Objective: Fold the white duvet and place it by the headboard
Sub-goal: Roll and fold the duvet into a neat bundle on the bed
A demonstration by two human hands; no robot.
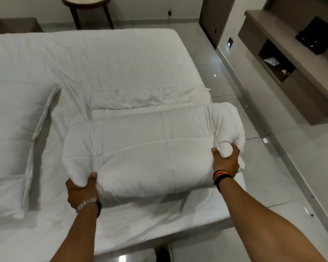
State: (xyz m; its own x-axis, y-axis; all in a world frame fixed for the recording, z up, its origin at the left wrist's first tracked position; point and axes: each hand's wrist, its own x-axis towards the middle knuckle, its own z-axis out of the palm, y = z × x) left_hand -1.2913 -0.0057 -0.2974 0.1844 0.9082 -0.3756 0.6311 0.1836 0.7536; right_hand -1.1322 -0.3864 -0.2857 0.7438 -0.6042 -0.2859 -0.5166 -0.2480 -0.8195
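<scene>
Duvet [140,148], folded into a thick bundle on the bed [102,63] beside the pillow [13,138], is gripped at its near corner by the left hand [81,190] and at its bunched far end by the right hand [225,161], so lifting both ends level should keep the folds together.
</scene>
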